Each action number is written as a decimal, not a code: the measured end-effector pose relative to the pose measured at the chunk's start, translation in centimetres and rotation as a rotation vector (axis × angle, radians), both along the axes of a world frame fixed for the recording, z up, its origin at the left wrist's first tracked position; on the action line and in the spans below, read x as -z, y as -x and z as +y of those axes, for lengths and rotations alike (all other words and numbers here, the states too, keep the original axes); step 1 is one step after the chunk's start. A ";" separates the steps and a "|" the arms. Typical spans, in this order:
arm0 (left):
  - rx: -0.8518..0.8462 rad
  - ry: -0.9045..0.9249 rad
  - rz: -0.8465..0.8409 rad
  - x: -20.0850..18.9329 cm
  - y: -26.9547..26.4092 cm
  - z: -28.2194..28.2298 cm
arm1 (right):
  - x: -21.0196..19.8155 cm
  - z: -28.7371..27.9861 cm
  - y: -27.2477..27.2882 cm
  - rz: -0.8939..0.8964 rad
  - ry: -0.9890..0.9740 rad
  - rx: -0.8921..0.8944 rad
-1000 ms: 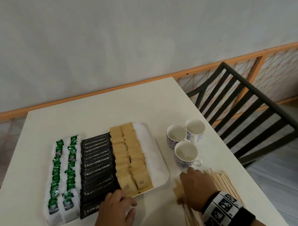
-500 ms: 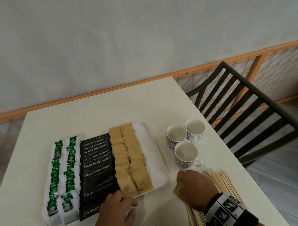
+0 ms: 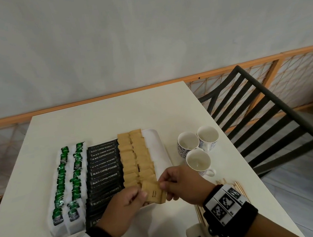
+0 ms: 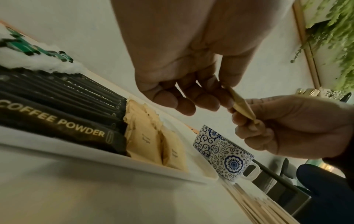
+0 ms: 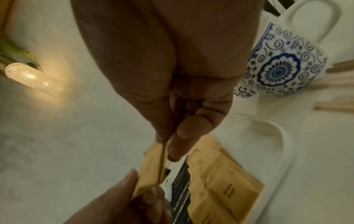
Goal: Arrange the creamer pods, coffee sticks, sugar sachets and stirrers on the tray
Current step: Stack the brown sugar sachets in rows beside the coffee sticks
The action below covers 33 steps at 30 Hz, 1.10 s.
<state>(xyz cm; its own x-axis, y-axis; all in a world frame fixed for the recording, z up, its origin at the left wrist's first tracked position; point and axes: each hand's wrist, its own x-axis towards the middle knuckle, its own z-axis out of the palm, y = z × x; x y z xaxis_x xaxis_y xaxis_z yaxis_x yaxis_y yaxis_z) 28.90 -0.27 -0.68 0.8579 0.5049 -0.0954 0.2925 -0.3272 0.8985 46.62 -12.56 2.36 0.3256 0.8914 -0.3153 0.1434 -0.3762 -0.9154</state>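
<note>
Head view: my left hand (image 3: pixel 124 203) and right hand (image 3: pixel 180 183) both pinch one brown sugar sachet (image 3: pixel 153 193), held just above the near end of the tray (image 3: pixel 160 149). Two grips pulling apart could tear it, or dropping it could scatter the sachet rows (image 3: pixel 137 159). My wrist partly hides the stirrers (image 3: pixel 235 185) right of the tray.

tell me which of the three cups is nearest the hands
The front cup, the one with its handle showing, sits closest to the right hand. The other two cups stand side by side behind it, farther up the table.
</note>
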 end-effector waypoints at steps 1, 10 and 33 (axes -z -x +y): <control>0.003 -0.001 0.007 -0.1 0.0 0.0 | 0.1 0.2 0.0 0.005 0.000 -0.004; -0.067 -0.014 0.131 0.1 -0.1 0.3 | 0.8 0.5 0.5 -0.251 -0.074 -0.208; -0.020 -0.986 0.303 2.9 0.1 1.3 | 7.0 3.3 1.6 -0.653 0.191 -0.203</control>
<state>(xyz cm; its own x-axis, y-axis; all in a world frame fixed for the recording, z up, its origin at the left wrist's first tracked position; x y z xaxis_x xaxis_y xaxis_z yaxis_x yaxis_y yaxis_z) 28.80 0.99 -3.57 0.8575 0.4899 0.1575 0.4756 -0.8713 0.1210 45.05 -9.27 -4.67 0.3349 0.9029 -0.2696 0.7244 -0.4297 -0.5391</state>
